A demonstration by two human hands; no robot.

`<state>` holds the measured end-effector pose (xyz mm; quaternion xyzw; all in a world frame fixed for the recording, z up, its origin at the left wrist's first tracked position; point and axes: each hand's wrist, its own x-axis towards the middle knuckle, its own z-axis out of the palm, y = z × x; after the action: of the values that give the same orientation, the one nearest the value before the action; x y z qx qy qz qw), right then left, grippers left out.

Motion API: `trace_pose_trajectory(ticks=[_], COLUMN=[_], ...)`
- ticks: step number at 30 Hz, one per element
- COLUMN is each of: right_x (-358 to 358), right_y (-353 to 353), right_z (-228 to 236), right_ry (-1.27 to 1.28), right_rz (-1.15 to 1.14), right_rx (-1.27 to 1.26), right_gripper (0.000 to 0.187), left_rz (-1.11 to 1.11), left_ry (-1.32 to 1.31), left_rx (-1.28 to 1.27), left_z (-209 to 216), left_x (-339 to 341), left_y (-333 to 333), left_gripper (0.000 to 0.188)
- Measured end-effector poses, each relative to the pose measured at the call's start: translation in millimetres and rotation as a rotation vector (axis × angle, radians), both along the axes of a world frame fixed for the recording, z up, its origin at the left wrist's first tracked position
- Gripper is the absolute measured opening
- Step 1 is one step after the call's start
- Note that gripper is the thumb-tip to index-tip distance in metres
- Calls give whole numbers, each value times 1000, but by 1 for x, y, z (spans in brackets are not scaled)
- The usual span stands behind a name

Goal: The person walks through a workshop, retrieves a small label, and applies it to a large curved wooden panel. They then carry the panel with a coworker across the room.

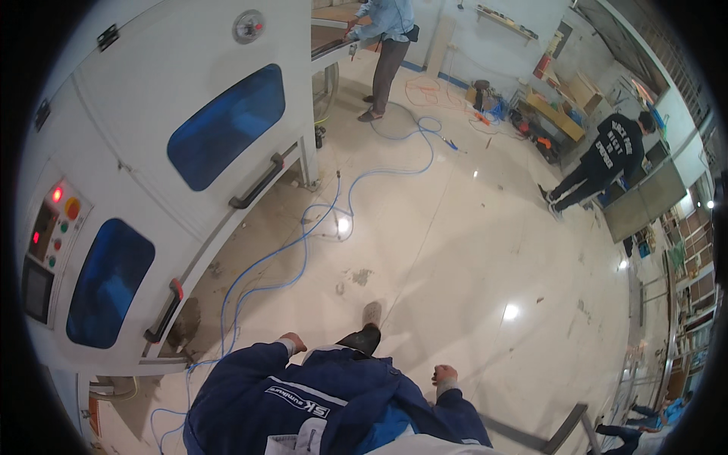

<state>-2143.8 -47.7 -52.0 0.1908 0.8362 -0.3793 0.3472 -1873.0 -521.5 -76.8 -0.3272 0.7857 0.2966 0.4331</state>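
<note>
My left hand (293,343) hangs in front of my body at the cuff of a dark blue jacket sleeve. It is small in view and its fingers are turned away, so their pose is unclear. On the other side, my right hand (445,374) is held out with its fingers curled in. Anything inside that curl is hidden or too small to name. Both hands are in the air, apart from any object. One shoe (371,314) of mine is forward on the tiled floor (455,280).
Left stands a large white machine cabinet (144,114) with blue windows, black handles (258,182) and a control panel (57,227). A blue hose (303,241) winds over the floor. One person (390,45) stands at the back, another (610,155) at right. A metal frame (565,428) is near my right.
</note>
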Motion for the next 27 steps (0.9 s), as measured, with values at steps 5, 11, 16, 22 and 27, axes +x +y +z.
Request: trace_pose_trajectory(ticks=[5, 11, 16, 22, 27], right_x=[-113, -249, -386, -604, -789], right_y=[-18, -60, -102, -159, -267], right_z=[18, 27, -3, -20, -15], right_ry=[-271, -249, 131, 169, -294], right_rz=[-105, -17, 1235, 1577, 243], right_rx=[-64, -12, 445, 505, 127], right_gripper=[23, 15, 21, 23, 21], left_rz=[39, 232, 361, 377, 718], left_ry=[106, 373, 481, 161, 111], left_rx=[-133, -11, -61, -162, -29], left_z=[-25, 44, 48, 18, 44], left_x=[-176, -410, -543, -602, -647], left_y=[-55, -93, -127, -185, -219], left_gripper=[45, 30, 28, 29, 38])
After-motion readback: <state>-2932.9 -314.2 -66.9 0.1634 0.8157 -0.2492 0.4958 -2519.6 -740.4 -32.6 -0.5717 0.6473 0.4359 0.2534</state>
